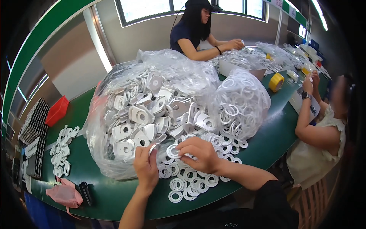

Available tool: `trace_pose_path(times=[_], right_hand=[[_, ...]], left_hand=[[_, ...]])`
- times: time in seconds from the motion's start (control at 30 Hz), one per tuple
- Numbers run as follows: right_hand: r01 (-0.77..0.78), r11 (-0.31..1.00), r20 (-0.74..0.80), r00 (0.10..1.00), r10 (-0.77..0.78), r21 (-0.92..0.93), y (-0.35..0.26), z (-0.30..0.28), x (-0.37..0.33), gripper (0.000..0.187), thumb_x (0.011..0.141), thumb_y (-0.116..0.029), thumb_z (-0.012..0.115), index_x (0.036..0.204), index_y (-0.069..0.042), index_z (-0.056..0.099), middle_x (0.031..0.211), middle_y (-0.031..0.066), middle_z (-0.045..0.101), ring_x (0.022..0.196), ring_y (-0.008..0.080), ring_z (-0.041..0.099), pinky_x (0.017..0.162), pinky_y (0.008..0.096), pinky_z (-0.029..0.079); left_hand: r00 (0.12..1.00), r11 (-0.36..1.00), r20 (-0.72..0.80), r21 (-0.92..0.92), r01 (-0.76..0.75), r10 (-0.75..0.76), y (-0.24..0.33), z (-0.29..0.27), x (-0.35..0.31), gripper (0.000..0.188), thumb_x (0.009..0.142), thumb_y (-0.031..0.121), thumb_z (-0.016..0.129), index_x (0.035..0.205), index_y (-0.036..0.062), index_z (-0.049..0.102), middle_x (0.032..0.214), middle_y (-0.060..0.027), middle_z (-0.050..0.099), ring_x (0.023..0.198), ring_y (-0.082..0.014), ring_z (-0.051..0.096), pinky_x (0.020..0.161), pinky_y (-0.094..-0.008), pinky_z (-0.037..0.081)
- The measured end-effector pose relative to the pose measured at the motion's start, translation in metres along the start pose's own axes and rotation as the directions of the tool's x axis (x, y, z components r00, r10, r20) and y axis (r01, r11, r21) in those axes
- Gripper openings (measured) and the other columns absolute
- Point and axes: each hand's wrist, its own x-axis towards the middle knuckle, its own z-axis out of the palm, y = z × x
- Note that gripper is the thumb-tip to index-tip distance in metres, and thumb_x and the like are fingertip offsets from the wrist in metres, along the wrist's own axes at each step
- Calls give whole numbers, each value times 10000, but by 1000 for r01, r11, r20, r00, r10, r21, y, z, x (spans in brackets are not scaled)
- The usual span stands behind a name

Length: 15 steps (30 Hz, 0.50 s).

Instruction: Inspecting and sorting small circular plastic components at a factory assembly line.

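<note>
My left hand (147,170) is closed on a white plastic part (153,148), seen nearly edge-on between thumb and fingers. My right hand (201,154) pinches a flat white ring (172,152) a short way to its right. Both hands are above the near edge of a large clear plastic bag (108,162), which gapes over a heap of white plate-like parts with round holes (141,115). Loose white rings (188,186) lie spread under and beside my right hand. They trail from a smaller clear bag of rings (244,99).
White parts (62,150) form a row at left, near a red bin (57,110) and stacked dark trays (34,124). A pink pouch (65,192) lies on the green table (114,198). Yellow tape (276,82) stands at right. Two people work across and at right.
</note>
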Motion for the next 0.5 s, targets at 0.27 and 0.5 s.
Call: trace_pose_path(times=[0.27, 0.5], right_hand=[[98, 994, 229, 970, -83, -56, 1, 5, -3, 252, 728, -235, 716, 891, -66, 626, 974, 36, 635, 918, 238, 580, 759, 351, 482], [-177, 854, -216, 973, 78, -489, 36, -64, 28, 155, 755, 9, 600, 898, -35, 640, 891, 122, 637, 849, 293, 582, 746, 370, 444]], left_hand=[[630, -355, 761, -638, 684, -153, 24, 10, -23, 356, 985, 309, 337, 1237, 65, 392, 1233, -131, 485, 1100, -235, 528, 920, -378, 462], [651, -92, 725, -681, 726, -225, 13, 10, -23, 304, 979, 222, 336, 1242, 69, 337, 1213, -178, 503, 1002, -317, 586, 679, -400, 547]])
